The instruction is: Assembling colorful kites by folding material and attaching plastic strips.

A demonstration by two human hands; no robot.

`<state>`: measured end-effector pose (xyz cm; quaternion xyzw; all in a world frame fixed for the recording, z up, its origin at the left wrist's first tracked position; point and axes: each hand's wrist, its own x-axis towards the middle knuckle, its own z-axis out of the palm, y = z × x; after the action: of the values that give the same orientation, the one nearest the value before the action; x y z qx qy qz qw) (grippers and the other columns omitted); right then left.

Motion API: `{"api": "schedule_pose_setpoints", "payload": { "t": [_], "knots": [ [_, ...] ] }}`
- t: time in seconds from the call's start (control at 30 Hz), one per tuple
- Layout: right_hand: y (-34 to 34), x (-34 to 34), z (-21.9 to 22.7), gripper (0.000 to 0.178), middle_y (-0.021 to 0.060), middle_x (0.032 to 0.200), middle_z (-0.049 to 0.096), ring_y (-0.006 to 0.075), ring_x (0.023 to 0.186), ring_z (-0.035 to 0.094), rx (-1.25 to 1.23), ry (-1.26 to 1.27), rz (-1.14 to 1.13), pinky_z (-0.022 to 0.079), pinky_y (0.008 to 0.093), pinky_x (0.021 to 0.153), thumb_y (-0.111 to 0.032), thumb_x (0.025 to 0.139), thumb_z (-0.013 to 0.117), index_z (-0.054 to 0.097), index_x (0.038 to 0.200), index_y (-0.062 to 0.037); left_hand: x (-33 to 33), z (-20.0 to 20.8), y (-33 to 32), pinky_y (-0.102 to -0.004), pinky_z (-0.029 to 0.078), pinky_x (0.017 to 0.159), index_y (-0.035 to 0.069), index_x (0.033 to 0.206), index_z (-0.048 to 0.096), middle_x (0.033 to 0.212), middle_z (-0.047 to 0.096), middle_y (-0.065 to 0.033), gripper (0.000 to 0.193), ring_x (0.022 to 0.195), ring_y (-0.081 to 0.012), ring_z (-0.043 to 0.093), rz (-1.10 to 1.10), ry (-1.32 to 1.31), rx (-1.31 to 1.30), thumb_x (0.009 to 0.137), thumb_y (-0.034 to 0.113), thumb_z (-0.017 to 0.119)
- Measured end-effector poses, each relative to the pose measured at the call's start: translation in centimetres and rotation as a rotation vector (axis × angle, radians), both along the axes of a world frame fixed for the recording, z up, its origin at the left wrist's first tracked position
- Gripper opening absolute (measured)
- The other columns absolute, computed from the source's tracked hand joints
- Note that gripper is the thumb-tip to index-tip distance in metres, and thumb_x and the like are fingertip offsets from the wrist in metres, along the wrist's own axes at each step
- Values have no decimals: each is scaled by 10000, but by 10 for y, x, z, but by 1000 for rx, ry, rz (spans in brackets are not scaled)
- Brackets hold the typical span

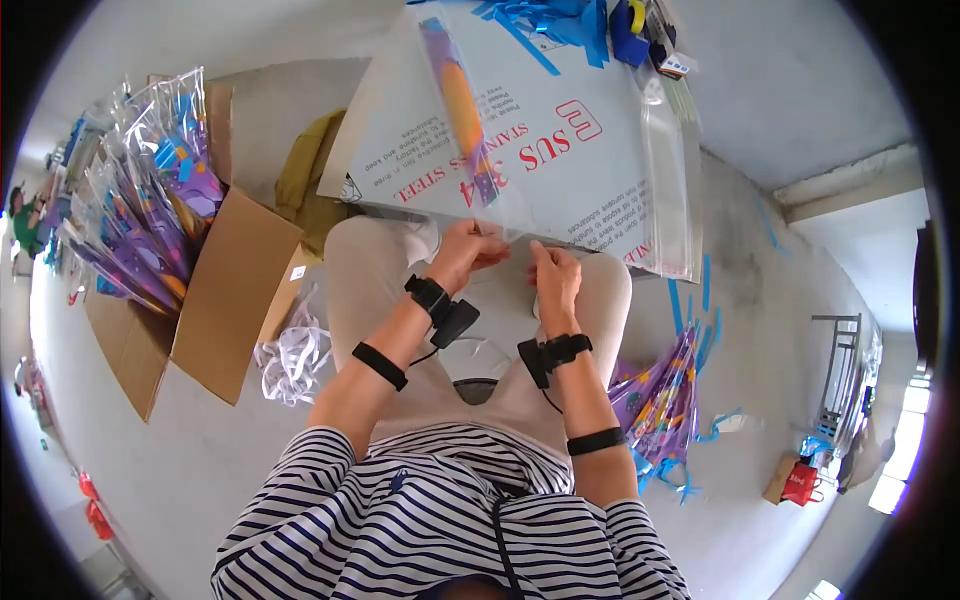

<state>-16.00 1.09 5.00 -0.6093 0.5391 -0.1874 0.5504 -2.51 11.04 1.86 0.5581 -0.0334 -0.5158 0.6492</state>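
Note:
A long clear plastic bag (512, 212) with a folded purple and orange printed sheet (460, 105) inside lies across the film-covered table (390, 130). Its open, see-through end hangs over the table's near edge, between my hands. My left hand (468, 252) has its fingers curled closed on the left side of this end. Closed in a pinch at the right side is my right hand (557, 282); the thin film at its fingertips is hard to make out. Both hands are above my lap, each with a black strapped device at the wrist.
An open cardboard box (240, 290) full of bagged purple sheets (140, 225) stands left. White ribbon strips (295, 350) lie beside it. Blue strips (560, 20) and a blue tape dispenser (628, 40) sit on the far table edge. Another purple piece (660, 395) lies right of my leg.

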Motion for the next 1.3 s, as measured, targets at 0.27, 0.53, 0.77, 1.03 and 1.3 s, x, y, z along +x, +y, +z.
{"api": "schedule_pose_setpoints", "payload": {
  "t": [0.27,0.53,0.77,1.03,1.3],
  "knots": [
    [-49,45,-20,126,105,730,706,153,543,643,66,-171,1,508,280,542,-87,845,705,710,877,34,15,-11,-28,-348,562,726,10,1062,589,966,709,-103,333,819,-202,706,26,-116,-32,789,48,776],
    [-81,64,-29,120,111,766,719,227,624,702,122,-18,160,530,344,584,-41,838,685,704,951,-7,60,-4,-38,-394,512,902,63,1156,653,1204,658,-178,389,1111,-360,636,176,-1511,131,786,86,769],
    [-83,53,-21,442,86,1114,671,306,1019,616,-947,192,463,484,447,865,-1,759,666,669,1179,-138,58,-23,-48,-596,325,1102,199,1294,640,1491,497,-59,505,1436,-297,397,-379,-1784,308,810,116,759],
    [-94,68,-29,465,54,966,661,287,1049,598,-960,264,836,466,429,901,60,716,670,677,1135,-141,58,-21,-50,-644,232,1141,237,1312,638,1507,485,-13,543,1462,-240,361,-399,-1668,295,799,127,779],
    [-108,74,-33,173,106,989,668,346,947,660,-595,136,704,502,490,823,-43,780,650,668,936,-116,58,-19,-51,-631,233,1151,268,1317,640,1539,463,15,555,1471,-220,355,-427,-1604,378,802,113,778]
  ]
}}
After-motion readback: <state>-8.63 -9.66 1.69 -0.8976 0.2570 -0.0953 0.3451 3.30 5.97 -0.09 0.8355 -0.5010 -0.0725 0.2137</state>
